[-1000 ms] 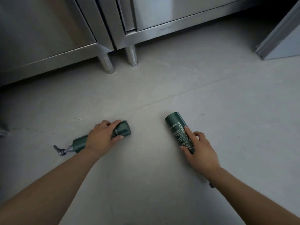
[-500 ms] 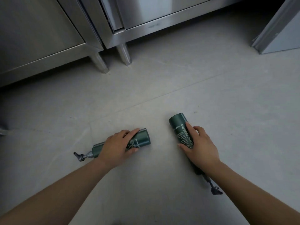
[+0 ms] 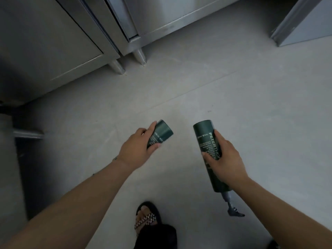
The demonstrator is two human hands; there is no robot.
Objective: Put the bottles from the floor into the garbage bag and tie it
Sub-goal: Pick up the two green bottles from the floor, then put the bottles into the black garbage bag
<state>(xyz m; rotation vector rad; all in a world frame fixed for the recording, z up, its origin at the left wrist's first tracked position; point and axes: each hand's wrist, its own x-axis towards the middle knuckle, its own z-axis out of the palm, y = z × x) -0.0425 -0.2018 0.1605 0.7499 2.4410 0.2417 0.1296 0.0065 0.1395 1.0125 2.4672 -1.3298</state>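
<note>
My left hand (image 3: 136, 149) grips a small dark green pump bottle (image 3: 161, 132), base pointing away from me, lifted off the grey floor. Its pump end is hidden behind my hand. My right hand (image 3: 225, 159) holds a longer dark green bottle (image 3: 206, 139) with white lettering, base up and away, its grey pump head (image 3: 233, 210) hanging down toward me. Both bottles are in the air above the floor. No garbage bag is in view.
Stainless steel cabinets (image 3: 53, 51) on short legs (image 3: 117, 66) line the far left and top. Another steel unit (image 3: 301, 20) stands at the top right. My sandalled foot (image 3: 146, 220) is on the concrete floor (image 3: 233, 97) at the bottom centre.
Both hands have lifted their bottles off the floor and drawn them closer together. The view has risen and my foot has come into sight.
</note>
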